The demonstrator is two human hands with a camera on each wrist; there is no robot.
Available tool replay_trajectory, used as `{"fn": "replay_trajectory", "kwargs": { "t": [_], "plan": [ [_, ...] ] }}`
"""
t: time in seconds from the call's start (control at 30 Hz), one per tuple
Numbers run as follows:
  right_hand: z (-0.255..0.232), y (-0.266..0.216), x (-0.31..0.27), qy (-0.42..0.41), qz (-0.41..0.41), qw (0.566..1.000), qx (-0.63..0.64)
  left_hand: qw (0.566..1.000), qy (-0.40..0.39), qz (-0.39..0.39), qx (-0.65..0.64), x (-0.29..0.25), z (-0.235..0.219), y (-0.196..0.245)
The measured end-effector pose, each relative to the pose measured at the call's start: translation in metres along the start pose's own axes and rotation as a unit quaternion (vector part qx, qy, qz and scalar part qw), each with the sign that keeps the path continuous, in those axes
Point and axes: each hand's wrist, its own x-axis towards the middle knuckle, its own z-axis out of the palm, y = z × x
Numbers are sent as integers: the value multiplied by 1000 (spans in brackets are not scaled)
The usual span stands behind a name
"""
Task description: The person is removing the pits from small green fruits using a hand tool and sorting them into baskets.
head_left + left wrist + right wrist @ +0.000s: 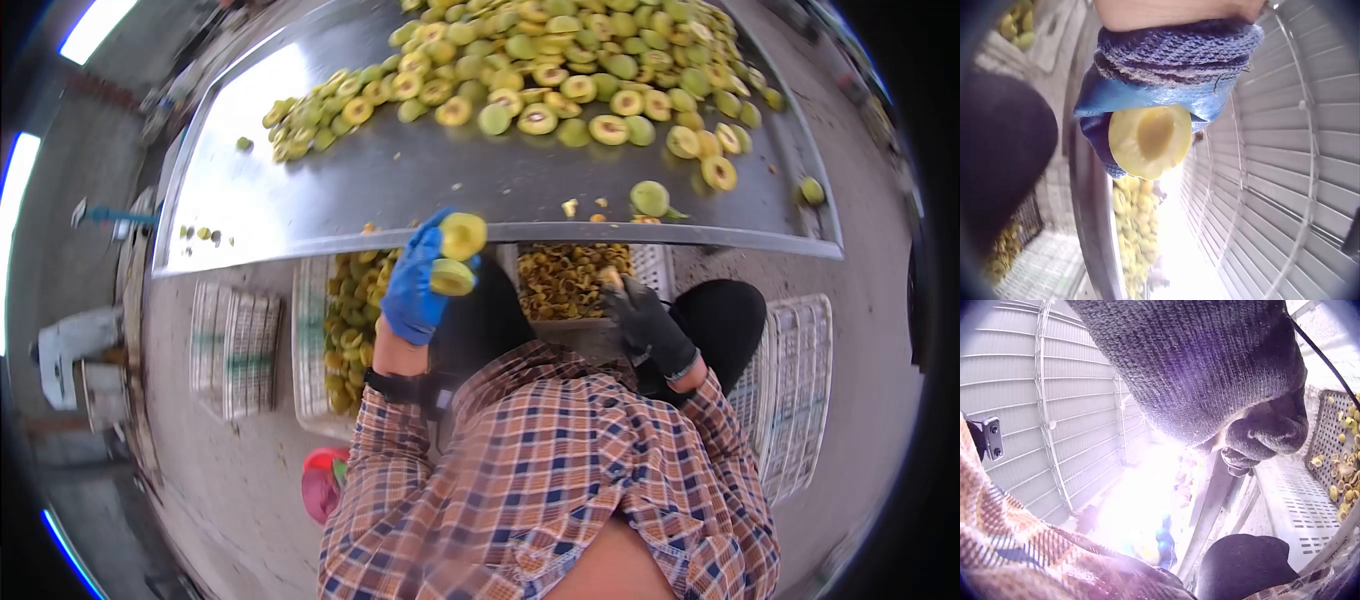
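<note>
My left hand, in a blue glove, grips two yellow-green fruit halves at the table's near edge. The upper fruit half and the lower fruit half stick out past the fingers. In the left wrist view, one fruit half shows its cut face with a hollow in the middle. My right hand, in a dark glove, pinches a small pale-brown piece beside a crate of brown pieces. Its curled fingers hide most of that piece in the right wrist view.
A large pile of fruit halves covers the far side of the metal table. Under its near edge, a white crate contains more halves. Other crates stand at left and right. A pink-red container sits on the floor.
</note>
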Motion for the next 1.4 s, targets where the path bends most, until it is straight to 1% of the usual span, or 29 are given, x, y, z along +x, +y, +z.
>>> {"fn": "replay_trajectory", "kwargs": {
  "t": [0.03, 0.07, 0.1, 0.13, 0.17, 0.2, 0.27, 0.33, 0.37, 0.4, 0.43, 0.5, 0.53, 0.57, 0.63, 0.67, 0.7, 0.77, 0.83, 0.9, 0.93, 1.0, 1.03, 1.17, 1.2, 1.27, 1.3, 1.33, 1.4],
  "plan": [
    [-3, -7, 1, -24, 156, 979, 130, 997, 49, 35, 38, -10, -28, -2],
    [-6, -15, 4, -52, 310, 917, 247, 984, 54, -43, -166, -21, -54, 5],
    [-4, -9, 0, -69, 301, 917, 252, 977, 80, -39, -193, -34, -79, 4],
    [-3, 0, -5, -72, 294, 923, 236, 985, 131, 70, 91, -44, -134, -22],
    [-2, 4, -6, -73, 289, 929, 219, 900, 169, 162, 368, -53, -183, -47],
    [-5, -2, -2, -95, 307, 921, 222, 898, 178, 161, 370, -60, -203, -48],
    [-5, -12, 9, -100, 271, 937, 194, 937, 306, 106, 130, -62, -237, -45],
    [-2, -13, 8, -101, 239, 952, 164, 905, 404, 44, -123, -62, -257, -40],
    [1, -8, 5, -93, 145, 978, 115, 863, 441, 12, -247, -59, -257, -36],
    [3, -4, 4, -83, 49, 993, 62, 869, 456, 12, -191, -54, -257, -32],
    [2, -2, 0, -80, 49, 994, 60, 871, 453, 12, -191, -50, -257, -25],
    [-7, -4, -8, -130, 145, 977, 92, 923, 370, 19, -104, -32, -246, 2],
    [-22, -35, 10, -123, 353, 903, 212, 941, 331, 21, -75, -26, -227, 24],
    [-26, -39, 12, -100, 360, 905, 204, 955, 294, 41, -23, -11, -200, 41],
    [-29, -34, 8, -107, 285, 935, 184, 940, 280, 20, 195, 22, -119, 78],
    [-12, -5, -12, -58, 22, 998, 26, 955, 182, 30, 233, 46, -101, 77],
    [-20, -17, -4, -48, 28, 998, 15, 959, 85, 43, 269, 72, -85, 77],
    [-29, -43, 14, -61, 261, 950, 163, 916, -27, 30, 400, 141, -60, 63],
    [-36, -50, 13, -42, 260, 952, 157, 882, -83, 47, 462, 209, -37, 38],
    [-43, -52, 13, -33, 266, 939, 215, 775, -45, 162, 609, 259, -2, 13],
    [-40, -42, 6, -25, 265, 941, 208, 773, -56, 173, 608, 272, 16, 2],
    [-54, -39, 7, -25, 277, 935, 221, 683, 3, 75, 726, 278, 47, -14],
    [-58, -52, 10, -38, 288, 928, 234, 683, -3, 80, 726, 271, 51, -9],
    [-57, -31, 9, -19, 234, 951, 201, 712, -125, 28, 691, 240, 62, -19],
    [-46, -16, 5, -10, 109, 986, 122, 819, -148, 10, 554, 231, 57, -25],
    [-32, -15, 5, -9, 119, 983, 140, 950, -125, 3, 286, 199, 60, -12],
    [-29, -15, 11, -5, 121, 981, 149, 967, -61, 19, 246, 171, 76, 8],
    [-34, -27, 24, -3, 124, 980, 156, 989, -93, -24, 111, 162, 72, 7],
    [-52, -58, 54, -37, 261, 895, 361, 990, -119, -71, -23, 144, 67, 2]
  ]
}}
